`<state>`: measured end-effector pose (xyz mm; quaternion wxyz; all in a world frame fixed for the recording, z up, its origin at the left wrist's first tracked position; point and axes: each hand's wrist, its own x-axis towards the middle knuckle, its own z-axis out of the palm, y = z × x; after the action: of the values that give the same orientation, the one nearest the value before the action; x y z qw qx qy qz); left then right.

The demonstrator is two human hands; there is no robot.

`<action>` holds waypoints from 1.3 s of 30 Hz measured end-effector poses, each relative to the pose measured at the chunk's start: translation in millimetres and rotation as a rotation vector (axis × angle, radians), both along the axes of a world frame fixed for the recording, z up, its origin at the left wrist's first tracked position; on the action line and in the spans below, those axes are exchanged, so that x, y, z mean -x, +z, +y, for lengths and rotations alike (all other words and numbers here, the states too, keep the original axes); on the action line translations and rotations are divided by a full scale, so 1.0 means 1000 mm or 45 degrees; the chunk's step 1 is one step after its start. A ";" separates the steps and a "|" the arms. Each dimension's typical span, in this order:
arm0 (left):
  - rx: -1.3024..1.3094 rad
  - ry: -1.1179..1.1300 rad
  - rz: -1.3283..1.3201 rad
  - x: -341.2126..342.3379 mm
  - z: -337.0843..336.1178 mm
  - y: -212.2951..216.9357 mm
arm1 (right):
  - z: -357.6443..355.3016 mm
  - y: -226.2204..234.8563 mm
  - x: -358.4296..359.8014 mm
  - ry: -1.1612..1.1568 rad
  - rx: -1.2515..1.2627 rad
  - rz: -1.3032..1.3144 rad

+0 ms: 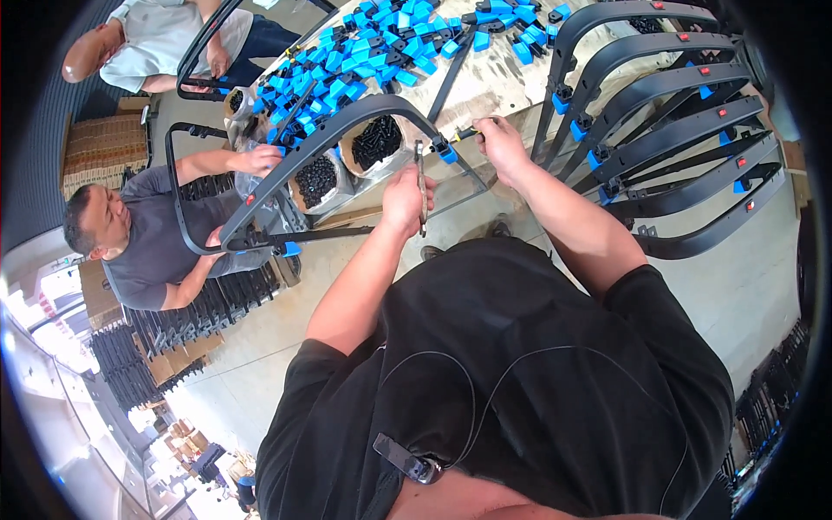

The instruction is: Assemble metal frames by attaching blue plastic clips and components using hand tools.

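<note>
From the head camera, you are looking down past your black shirt at both bare forearms reaching forward. Your left hand (404,198) is closing around a slim silver metal hand tool (421,184), holding it upright just below a long curved black plastic arch bar (334,130). Your right hand (500,143) is pinching the handle of a small black and yellow driver (464,133), its tip pointing left at a blue plastic clip (447,155) at the near end of the arch bar. The two hands are working near each other, on either side of that clip.

Beyond your hands, a worn pale tabletop (494,82) is carrying a heap of loose blue plastic clips (373,52). Two open bags of black screws (374,143) are sitting just beside the tabletop's near edge, behind the arch bar. To your right, a row of finished black arch bars (667,130) is standing side by side. To your left, a seated person in a grey shirt (143,238) is holding another black frame, and another person in a white shirt (160,43) is sitting farther back.
</note>
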<state>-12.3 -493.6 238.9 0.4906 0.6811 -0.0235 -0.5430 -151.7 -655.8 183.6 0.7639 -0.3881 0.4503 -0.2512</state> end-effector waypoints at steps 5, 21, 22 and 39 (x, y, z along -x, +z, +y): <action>0.043 -0.029 -0.237 0.008 0.002 -0.004 | -0.003 0.002 -0.008 0.017 -0.035 0.061; 0.141 -0.104 -0.010 0.011 -0.024 0.029 | 0.003 -0.004 -0.009 -0.058 -0.135 -0.031; 0.157 -0.102 0.062 0.012 -0.026 0.034 | 0.003 -0.004 -0.009 -0.059 -0.133 -0.029; -0.071 -0.636 -0.868 0.017 -0.001 -0.052 | -0.026 0.037 -0.002 0.669 -0.039 0.547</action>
<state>-29.3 -495.0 186.5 0.2895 0.8081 -0.3342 -0.3892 -150.1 -681.7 221.0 0.6959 -0.5234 0.4893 0.0486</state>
